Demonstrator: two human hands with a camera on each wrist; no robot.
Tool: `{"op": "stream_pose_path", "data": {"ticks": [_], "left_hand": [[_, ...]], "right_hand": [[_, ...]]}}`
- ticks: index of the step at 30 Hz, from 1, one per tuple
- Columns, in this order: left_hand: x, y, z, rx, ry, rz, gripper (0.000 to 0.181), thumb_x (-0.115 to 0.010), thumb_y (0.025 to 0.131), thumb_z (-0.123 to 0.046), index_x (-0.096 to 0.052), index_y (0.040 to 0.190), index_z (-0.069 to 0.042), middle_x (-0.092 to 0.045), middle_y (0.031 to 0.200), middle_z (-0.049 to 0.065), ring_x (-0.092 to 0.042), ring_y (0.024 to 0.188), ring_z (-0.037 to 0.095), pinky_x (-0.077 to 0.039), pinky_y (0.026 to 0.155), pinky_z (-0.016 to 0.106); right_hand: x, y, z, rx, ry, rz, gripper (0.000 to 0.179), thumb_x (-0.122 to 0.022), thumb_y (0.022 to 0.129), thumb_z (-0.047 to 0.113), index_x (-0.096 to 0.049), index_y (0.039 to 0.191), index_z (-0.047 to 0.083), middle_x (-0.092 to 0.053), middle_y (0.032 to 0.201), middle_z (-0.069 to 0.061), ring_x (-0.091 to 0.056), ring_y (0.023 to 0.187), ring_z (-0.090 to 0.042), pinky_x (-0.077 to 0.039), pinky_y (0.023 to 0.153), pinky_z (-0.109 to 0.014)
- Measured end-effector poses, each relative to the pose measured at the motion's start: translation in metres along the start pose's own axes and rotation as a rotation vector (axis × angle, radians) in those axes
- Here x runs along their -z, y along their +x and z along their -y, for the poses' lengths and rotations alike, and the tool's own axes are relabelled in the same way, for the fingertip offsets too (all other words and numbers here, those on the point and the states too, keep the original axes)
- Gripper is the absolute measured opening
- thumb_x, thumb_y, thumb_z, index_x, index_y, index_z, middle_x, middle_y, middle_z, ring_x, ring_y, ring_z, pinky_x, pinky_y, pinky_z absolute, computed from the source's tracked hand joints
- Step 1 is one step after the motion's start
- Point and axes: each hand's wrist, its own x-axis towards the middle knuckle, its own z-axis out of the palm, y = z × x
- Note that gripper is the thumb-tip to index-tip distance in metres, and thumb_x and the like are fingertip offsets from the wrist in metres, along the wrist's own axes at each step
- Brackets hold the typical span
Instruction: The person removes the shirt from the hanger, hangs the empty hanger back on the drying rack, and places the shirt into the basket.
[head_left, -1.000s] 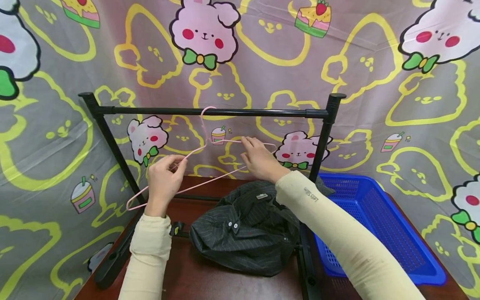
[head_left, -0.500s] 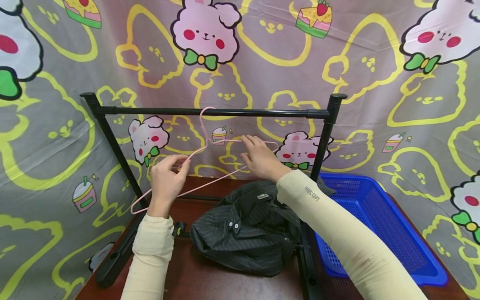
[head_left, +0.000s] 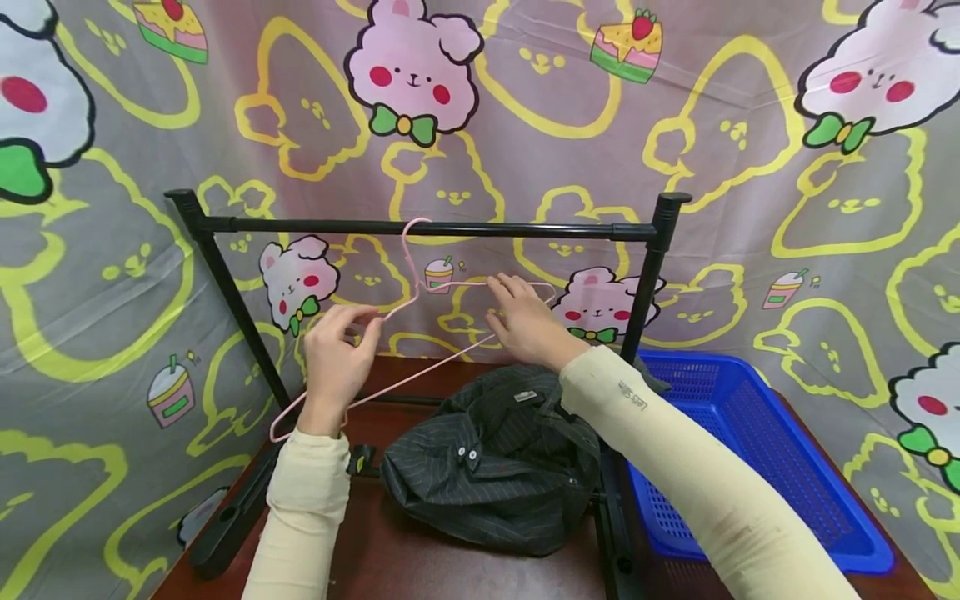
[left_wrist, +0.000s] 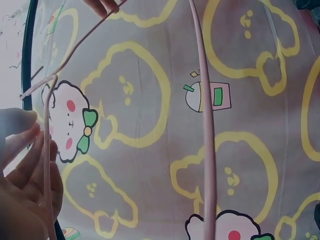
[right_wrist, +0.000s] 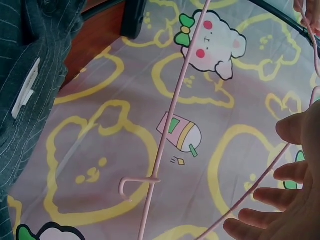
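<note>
A thin pink clothes hanger (head_left: 418, 287) has its hook over the black top rail (head_left: 330, 226) of a clothes rack. My left hand (head_left: 337, 358) pinches the hanger's left shoulder between thumb and fingertips. On the other side, my right hand (head_left: 525, 321) lies with extended fingers at the right shoulder. In the right wrist view the fingers (right_wrist: 275, 199) are spread beside the pink rod, not curled round it. The hanger's lower bar (left_wrist: 207, 150) runs down the left wrist view. Below the hands, a dark pinstriped garment (head_left: 495, 492) with white buttons lies crumpled.
A blue plastic basket (head_left: 787, 467) stands at the right on the reddish-brown table (head_left: 450, 575). The rack's posts (head_left: 240, 300) and feet (head_left: 228, 525) flank the garment. Close behind hangs a grey patterned curtain (head_left: 540, 158).
The hanger's left end has swung slightly to the right and down, with my left hand shifting a little to the right. My right hand stays nearly in place. The garment has not moved.
</note>
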Motion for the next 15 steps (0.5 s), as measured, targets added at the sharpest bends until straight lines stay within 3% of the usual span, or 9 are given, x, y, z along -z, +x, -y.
{"op": "stream_pose_path", "data": {"ticks": [8,15], "left_hand": [[-0.005,-0.002,-0.010,-0.108,-0.067,0.030,0.006,-0.069,0.083,-0.005,-0.071,0.085,-0.001,-0.065,0.081,0.009,-0.058,0.071,0.018,-0.043,0.061,0.024],[-0.016,-0.008,-0.022,-0.245,-0.109,0.108,0.006,-0.068,0.081,-0.001,-0.070,0.087,-0.001,-0.064,0.084,0.008,-0.060,0.078,0.020,-0.047,0.066,0.030]], "right_hand": [[0.006,-0.018,-0.003,0.047,-0.011,-0.024,0.057,-0.053,0.096,0.024,-0.033,0.144,0.001,-0.029,0.148,-0.020,-0.024,0.137,-0.033,-0.022,0.109,-0.046],[0.007,-0.039,-0.009,0.120,-0.047,-0.031,0.047,-0.055,0.095,0.020,-0.045,0.135,-0.001,-0.042,0.135,-0.021,-0.036,0.127,-0.034,-0.033,0.103,-0.045]]}}
